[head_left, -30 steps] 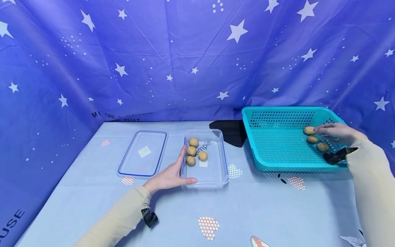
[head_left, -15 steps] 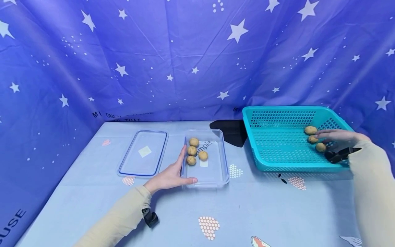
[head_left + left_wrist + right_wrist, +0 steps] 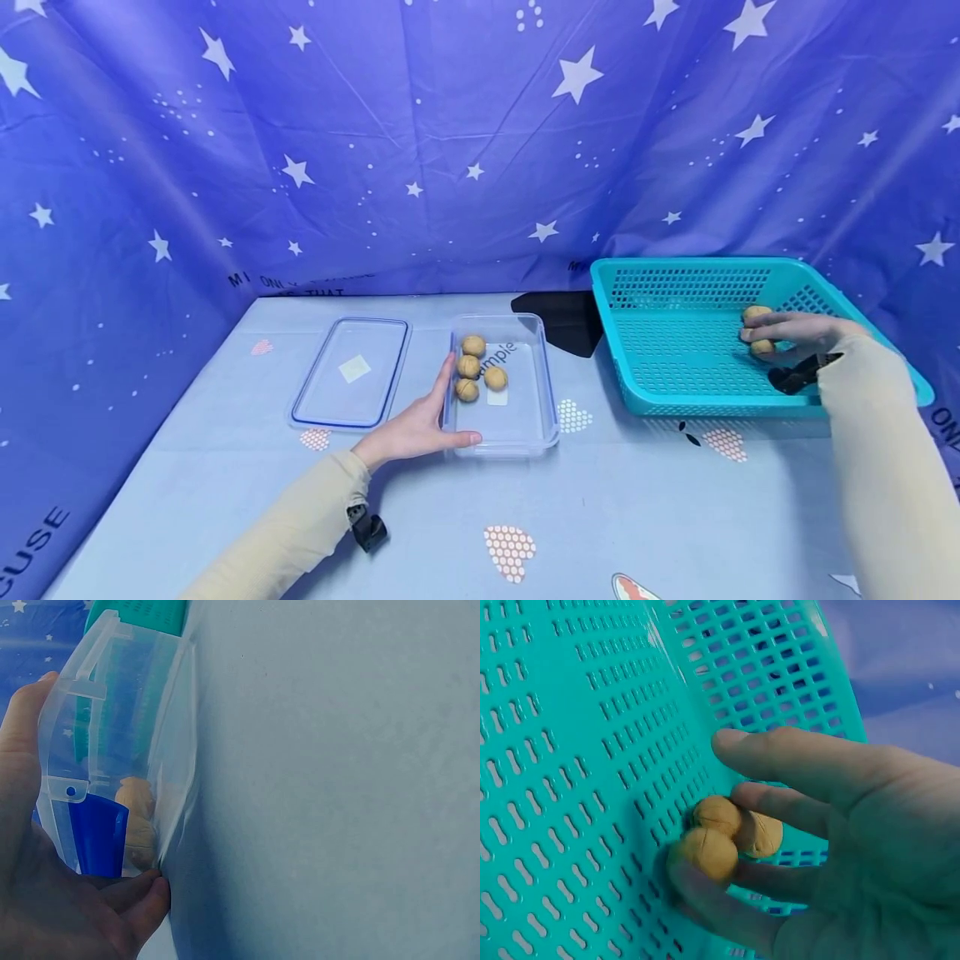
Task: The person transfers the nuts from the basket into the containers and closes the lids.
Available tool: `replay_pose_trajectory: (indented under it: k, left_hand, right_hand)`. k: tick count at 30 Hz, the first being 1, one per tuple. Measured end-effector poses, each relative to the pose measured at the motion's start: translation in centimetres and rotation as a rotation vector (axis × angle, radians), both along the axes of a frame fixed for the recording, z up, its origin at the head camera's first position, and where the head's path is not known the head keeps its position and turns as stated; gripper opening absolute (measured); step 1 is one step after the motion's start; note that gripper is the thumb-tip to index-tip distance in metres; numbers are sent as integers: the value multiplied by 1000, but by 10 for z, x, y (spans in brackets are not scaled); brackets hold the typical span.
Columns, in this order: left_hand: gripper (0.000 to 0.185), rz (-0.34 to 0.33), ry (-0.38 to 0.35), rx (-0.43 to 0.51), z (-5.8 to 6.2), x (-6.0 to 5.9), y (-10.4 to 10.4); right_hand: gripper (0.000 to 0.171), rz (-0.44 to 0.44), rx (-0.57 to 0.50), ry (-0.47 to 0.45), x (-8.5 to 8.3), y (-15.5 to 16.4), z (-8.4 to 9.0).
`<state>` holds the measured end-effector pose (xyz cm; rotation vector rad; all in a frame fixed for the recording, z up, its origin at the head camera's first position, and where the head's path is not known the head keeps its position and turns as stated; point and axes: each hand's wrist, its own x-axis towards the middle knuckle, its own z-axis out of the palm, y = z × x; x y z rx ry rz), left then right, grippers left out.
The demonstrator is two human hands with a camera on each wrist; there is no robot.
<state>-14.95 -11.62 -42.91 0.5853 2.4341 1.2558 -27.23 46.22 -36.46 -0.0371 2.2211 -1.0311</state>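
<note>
Left hand point(image 3: 408, 431) had the near-left corner of the clear container point(image 3: 528, 417), fingers along the left wall, thumb over the near edge. Box sat upright on the counter point(image 3: 420, 533). Inside: four walnuts point(image 3: 468, 367), three lined up by the left wall, one just right of them. Lid point(image 3: 337, 396) lay flat left of the box, well apart.

Right hand point(image 3: 806, 329) was down in the teal basket point(image 3: 675, 350) at its right end, digits bent round three clustered walnuts point(image 3: 709, 851). Wrist view had one fingertip over the nearest walnut; couldn't tell if any was actually gripped. Only two of that cluster showed in the head view, hand covering the rest. Basket stood on the counter, right of the box, not touching it. Star-print curtain point(image 3: 450, 125) behind.
</note>
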Motion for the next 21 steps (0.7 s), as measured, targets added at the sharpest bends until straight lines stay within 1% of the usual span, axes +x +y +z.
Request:
replay_pose_trajectory:
  k: [3,5,7,10,12,14,18,21]
  left_hand:
    - [120,2,0,-2,0,0,0]
    - [120,4,2,-7,0,0,0]
    - [120,5,7,-12,0,0,0]
    - [120,8,15,-15,0,0,0]
    - [120,9,15,-15,1,-1,-1]
    - [121,6,11,-15,1,-1,-1]
    - [122,3,6,-17,0,0,0]
    - [122,6,3,-18,-1,0,0]
  right_hand:
    - [66,23,-14,30,-3,-3,-2]
    - [59,7,-43,45,-5,-5,-5]
    - [55,-7,-53,64,-6,-7,-6]
    - [58,-2,-64,60,-9,-12,-7]
    - [62,20,-77,37,-11,-14,-6]
    - [62,43,-110,-16,-12,-17,-6]
    - [52,63,-168,-101,-16,-22,-6]
    - [43,46,-182,-109,-18,-26,-6]
